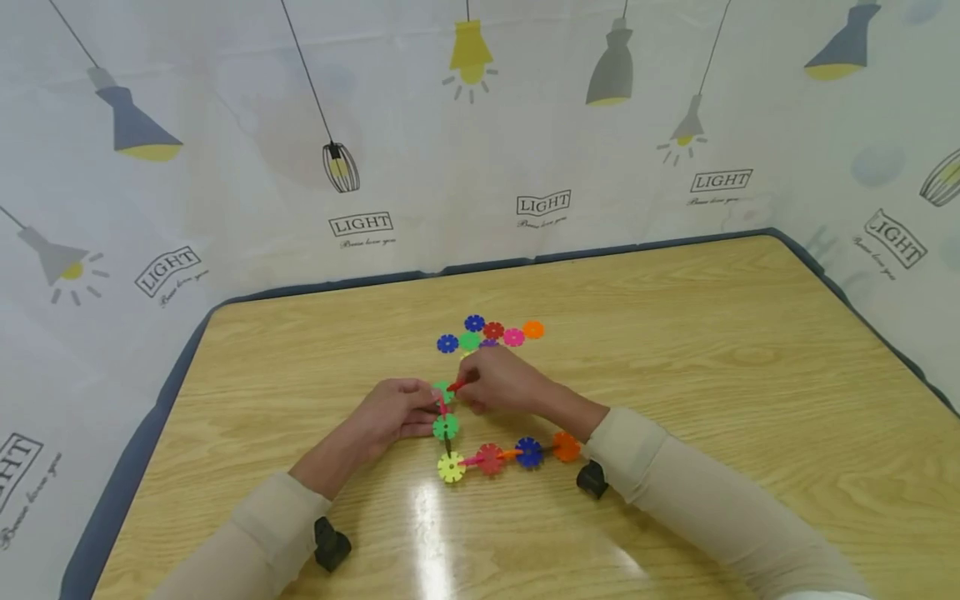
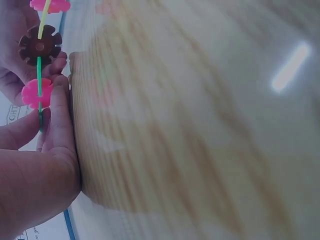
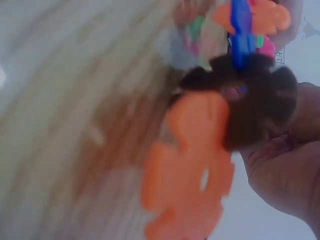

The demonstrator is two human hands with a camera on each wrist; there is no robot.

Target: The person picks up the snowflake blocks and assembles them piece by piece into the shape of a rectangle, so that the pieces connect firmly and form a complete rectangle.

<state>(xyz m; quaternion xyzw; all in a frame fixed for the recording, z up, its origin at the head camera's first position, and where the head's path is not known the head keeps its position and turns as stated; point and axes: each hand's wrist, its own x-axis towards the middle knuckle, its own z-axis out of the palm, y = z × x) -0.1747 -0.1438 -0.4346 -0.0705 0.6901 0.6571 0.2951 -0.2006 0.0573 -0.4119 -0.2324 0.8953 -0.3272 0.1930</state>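
An L-shaped chain of slotted plastic snowflake discs stands on the table. Its far end is a green disc [image 1: 442,392], which my left hand [image 1: 393,415] pinches between thumb and fingers; the left wrist view shows it edge-on below a pink disc [image 2: 36,94]. My right hand [image 1: 501,383] pinches a red disc [image 1: 457,386] against that green disc's edge; whether their slots interlock, I cannot tell. Nearer me the chain turns at a yellow disc [image 1: 452,467] and runs right to an orange disc [image 1: 566,447]. A brown disc [image 3: 260,100] joins that orange one.
Several loose discs lie beyond my right hand, among them a blue disc [image 1: 447,343], a pink disc [image 1: 513,337] and an orange disc [image 1: 534,330]. My hand partly covers others. The wooden table [image 1: 712,350] meets a lamp-print curtain [image 1: 450,167] behind.
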